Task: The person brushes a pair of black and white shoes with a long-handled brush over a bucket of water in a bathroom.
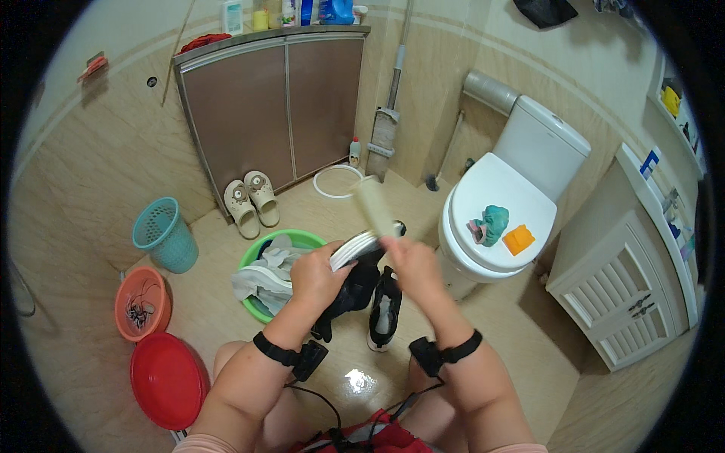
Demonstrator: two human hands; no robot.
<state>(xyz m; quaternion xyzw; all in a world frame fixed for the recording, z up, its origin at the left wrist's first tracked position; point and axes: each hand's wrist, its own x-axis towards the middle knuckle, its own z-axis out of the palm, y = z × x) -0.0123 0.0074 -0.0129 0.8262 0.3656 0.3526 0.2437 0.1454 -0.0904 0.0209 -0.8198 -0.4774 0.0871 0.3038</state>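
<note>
My left hand (pixel 317 273) grips a shoe by its white sole (pixel 357 247), which is turned upward. Beneath the sole hangs dark material (pixel 358 286); whether all of it belongs to this shoe I cannot tell. In my right hand (pixel 414 269) is a pale, long tool (pixel 374 206), blurred by motion and perhaps a brush, with its lower end against the shoe. A black shoe (pixel 386 311) with a white sole edge stands on the floor below my hands. Left of them, a green basin (pixel 249 257) holds white and grey shoes (pixel 266 274).
A closed toilet (pixel 481 181) at the right carries a teal cloth (pixel 494 223) and an orange cloth or sponge (pixel 519 240). Leftward stand a teal basket (pixel 181 249), an orange basin (pixel 122 317) and a red basin (pixel 167 379). Cream clogs (pixel 249 204) sit by the brown cabinet (pixel 238 113).
</note>
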